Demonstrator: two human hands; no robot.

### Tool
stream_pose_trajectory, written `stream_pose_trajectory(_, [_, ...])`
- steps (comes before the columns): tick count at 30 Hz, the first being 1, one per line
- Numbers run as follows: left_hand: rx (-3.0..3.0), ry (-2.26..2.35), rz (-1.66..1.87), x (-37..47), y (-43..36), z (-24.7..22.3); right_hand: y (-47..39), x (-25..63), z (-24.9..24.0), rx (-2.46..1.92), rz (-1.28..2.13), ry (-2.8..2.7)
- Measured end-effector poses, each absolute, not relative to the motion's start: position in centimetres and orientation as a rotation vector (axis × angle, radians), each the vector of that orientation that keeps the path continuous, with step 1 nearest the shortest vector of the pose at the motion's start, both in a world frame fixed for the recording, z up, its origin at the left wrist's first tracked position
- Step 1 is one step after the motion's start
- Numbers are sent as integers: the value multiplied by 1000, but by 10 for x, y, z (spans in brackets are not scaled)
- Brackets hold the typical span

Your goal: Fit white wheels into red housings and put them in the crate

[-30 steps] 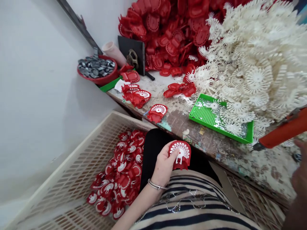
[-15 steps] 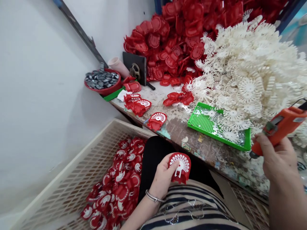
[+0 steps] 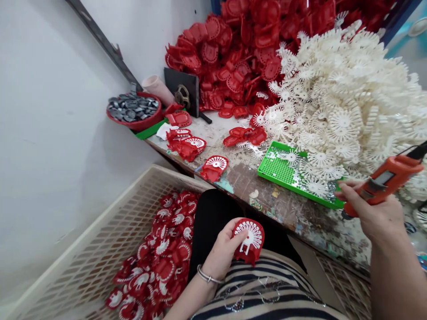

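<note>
My left hand grips a red plastic part with a white fan-shaped insert on its face, held over my lap, thumb on the insert. An orange electric screwdriver lies in my right hand, its dark tip pointing down and left, thumb and forefinger reaching toward the tray. Just left of that hand is a green perforated tray with small shiny metal pieces and some white toothed parts in it. One red part with a white insert rests at the table edge.
Behind the tray rise a heap of white toothed parts and a pile of red parts. A red bowl of metal pieces stands at the left by the wall. Below, a cream plastic crate holds many red-and-white parts.
My right hand and the screwdriver have shifted slightly left and down, with thumb and forefinger now at the tray's right end. The left hand still holds the red part, slightly tilted.
</note>
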State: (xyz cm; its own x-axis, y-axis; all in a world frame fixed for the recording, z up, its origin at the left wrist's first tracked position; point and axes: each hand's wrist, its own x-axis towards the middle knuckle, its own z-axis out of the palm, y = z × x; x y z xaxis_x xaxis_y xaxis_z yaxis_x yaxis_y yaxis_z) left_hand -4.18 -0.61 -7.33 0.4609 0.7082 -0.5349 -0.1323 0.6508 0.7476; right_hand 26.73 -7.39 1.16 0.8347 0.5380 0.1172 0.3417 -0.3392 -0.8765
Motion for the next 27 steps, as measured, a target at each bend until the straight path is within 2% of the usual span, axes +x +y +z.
stream_pose_trajectory(8, [666, 945, 543, -41, -3, -70, -56, 247, 33, -1446, 591, -665])
stream_pose_trajectory(13, [648, 940, 525, -41, -2, -72, -18, 237, 56, -1217, 687, -747])
stream_pose_trajectory(21, [633, 991, 563, -41, -2, -70, 63, 240, 52, -1241, 703, -886])
stream_pose_trajectory(27, [627, 1047, 612, -39, 0, -64, 84, 242, 40, -1366, 601, -942])
